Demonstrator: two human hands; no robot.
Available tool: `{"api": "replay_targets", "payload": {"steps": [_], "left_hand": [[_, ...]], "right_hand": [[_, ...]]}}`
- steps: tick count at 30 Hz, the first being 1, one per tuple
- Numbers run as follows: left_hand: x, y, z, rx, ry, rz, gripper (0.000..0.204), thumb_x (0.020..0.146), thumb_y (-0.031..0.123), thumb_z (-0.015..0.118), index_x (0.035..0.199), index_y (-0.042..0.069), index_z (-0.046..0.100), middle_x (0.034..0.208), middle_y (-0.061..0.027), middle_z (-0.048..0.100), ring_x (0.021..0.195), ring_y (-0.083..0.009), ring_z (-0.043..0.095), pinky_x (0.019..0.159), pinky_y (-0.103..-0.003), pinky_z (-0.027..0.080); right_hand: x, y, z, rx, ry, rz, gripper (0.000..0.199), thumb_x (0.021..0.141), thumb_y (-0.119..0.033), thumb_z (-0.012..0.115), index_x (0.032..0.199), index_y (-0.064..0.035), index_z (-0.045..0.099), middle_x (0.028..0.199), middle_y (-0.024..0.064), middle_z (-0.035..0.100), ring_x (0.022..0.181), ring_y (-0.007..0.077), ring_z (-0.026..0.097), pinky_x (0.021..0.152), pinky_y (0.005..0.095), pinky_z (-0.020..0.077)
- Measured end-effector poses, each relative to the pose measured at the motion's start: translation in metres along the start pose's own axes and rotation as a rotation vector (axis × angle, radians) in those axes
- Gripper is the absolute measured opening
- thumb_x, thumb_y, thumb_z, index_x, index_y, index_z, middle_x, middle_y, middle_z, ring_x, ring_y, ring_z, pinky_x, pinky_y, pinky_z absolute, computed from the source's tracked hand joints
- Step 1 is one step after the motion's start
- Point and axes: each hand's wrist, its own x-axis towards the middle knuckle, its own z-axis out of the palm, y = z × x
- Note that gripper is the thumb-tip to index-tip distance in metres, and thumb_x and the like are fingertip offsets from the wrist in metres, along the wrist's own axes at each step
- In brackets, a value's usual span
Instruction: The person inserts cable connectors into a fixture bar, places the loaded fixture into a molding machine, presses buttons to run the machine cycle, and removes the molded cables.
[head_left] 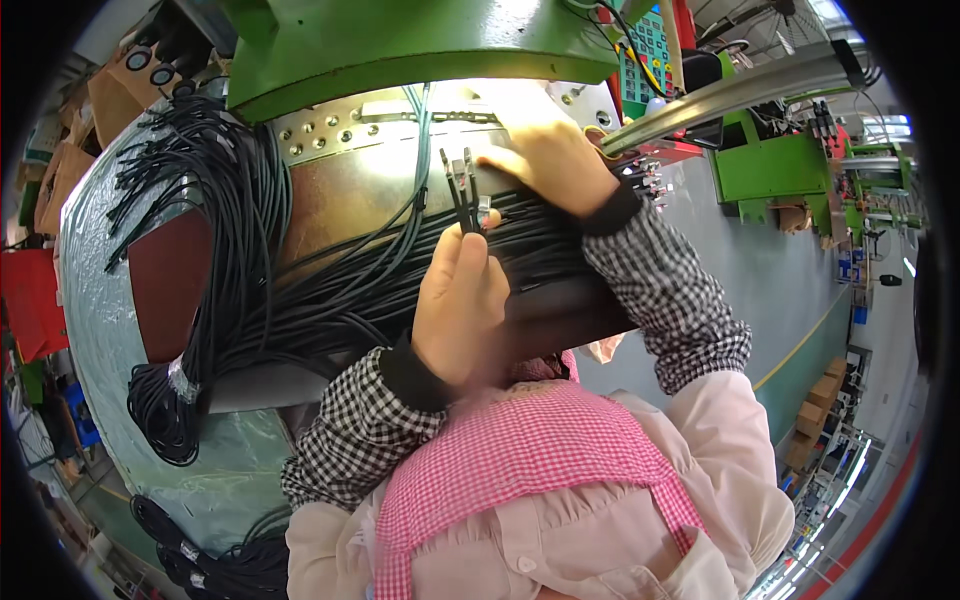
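Note:
My left hand (458, 300) is closed around a few black cables (468, 215), whose split, metal-tipped ends point up past the thumb. My right hand (548, 145) reaches over the metal plate (350, 185) under the green machine (420, 50). Its thumb stands apart from the outstretched fingers; bright glare washes out their tips, and nothing shows in its grasp. Beneath both hands a thick bundle of black cables (370, 290) lies across the work surface. Thinner grey-green cables (418, 170) run up from it toward the machine.
More black cables hang in a tied loop (165, 410) at the left, over a plastic-wrapped surface (95, 260). A metal rail (740, 95) slants in from the upper right. Beside the machine is a panel of buttons (648, 55). Another green machine (770, 165) stands farther right.

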Motion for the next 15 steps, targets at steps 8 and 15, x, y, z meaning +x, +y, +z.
{"api": "replay_targets", "payload": {"steps": [8,15], "left_hand": [[-0.004,0.000,-0.003,-0.048,0.038,0.022,0.029,0.103,0.027,0.038,0.124,0.010,0.050,0.057,0.0032,0.041,0.046,-0.0048,0.029,0.044,-0.020,0.025],[-0.004,-0.003,-0.007,-0.094,0.022,-0.005,0.023,0.099,0.018,0.041,0.111,0.003,0.054,0.064,-0.0009,0.047,0.054,-0.0080,0.036,0.052,-0.022,0.031]], "right_hand": [[-0.013,-0.002,-0.017,0.227,-0.276,0.193,0.023,0.085,-0.019,0.063,0.103,-0.0063,0.069,0.099,0.0137,0.063,0.092,0.0319,0.058,0.083,0.0402,0.0444],[-0.023,-0.047,-0.063,0.072,0.043,-0.320,0.033,0.071,-0.013,0.062,0.104,-0.0102,0.063,0.092,0.0037,0.055,0.080,0.0208,0.057,0.068,0.0320,0.0496]]}}
